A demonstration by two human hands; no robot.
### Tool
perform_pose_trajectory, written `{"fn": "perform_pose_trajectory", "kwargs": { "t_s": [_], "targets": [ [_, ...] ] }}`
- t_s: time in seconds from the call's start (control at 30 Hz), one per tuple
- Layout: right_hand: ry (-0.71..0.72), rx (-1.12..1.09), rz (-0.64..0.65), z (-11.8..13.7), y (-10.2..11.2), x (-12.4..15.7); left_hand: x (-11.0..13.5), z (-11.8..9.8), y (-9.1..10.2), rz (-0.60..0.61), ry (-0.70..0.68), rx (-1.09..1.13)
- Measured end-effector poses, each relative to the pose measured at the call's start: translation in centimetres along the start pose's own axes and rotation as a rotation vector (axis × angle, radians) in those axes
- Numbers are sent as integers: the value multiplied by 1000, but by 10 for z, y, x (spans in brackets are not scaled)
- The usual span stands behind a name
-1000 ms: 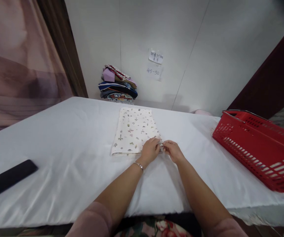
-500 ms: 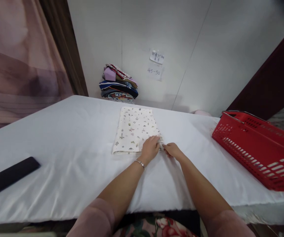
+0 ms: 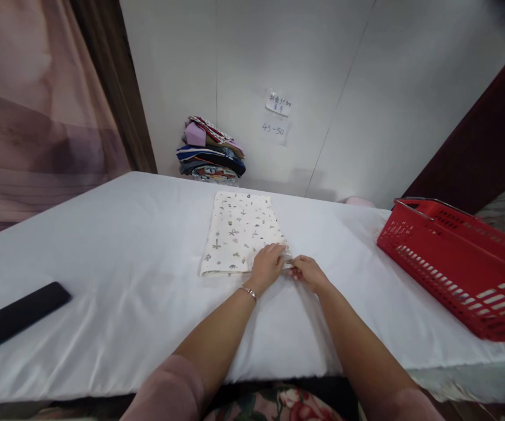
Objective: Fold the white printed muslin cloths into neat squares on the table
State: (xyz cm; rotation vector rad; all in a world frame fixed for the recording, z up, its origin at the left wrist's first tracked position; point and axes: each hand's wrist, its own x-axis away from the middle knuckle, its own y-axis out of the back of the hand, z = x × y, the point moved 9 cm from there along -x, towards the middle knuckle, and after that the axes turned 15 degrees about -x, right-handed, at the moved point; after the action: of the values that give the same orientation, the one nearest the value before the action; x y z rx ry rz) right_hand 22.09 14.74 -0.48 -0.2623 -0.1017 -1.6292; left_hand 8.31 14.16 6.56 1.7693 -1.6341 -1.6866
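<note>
A folded white cloth (image 3: 234,234) with small plant-like prints lies flat on the white-covered table. My left hand (image 3: 268,263), with a bracelet at its wrist, is on the cloth's near right corner, its fingers bent over the fabric and gripping it. Just to the right, my right hand (image 3: 307,271) pinches the edge of that same corner between thumb and fingers. The fabric between both hands is slightly lifted, and the fingertips partly hide it.
On the right stands a red plastic basket (image 3: 454,263) with a metal handle. A black flat strip (image 3: 19,316) lies at the left. Behind the table's far edge is a stack of folded textiles (image 3: 210,152) against the wall, beside handwritten paper signs (image 3: 275,128).
My right hand has shifted very slightly, drawing the cloth's corner a little outward so more of its edge shows between the hands. The left hand stays nearly in place.
</note>
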Motion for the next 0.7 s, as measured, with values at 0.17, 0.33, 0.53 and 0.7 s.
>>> {"fn": "perform_pose_trajectory", "kwargs": {
  "t_s": [0.17, 0.33, 0.53, 0.7],
  "targets": [
    [74, -238, -20, -1, -3, 4, 2, -5, -7, 70, -24, -41],
    [136, -416, -19, 1, -3, 4, 4, -9, -16, 147, -40, -66],
    [25, -340, -54, -1, -3, 1, 7, -15, -22, 173, -101, -61],
    [7, -210, -90, -6, -3, -5, 10, -17, -24, 211, -111, -97]
  ]
}}
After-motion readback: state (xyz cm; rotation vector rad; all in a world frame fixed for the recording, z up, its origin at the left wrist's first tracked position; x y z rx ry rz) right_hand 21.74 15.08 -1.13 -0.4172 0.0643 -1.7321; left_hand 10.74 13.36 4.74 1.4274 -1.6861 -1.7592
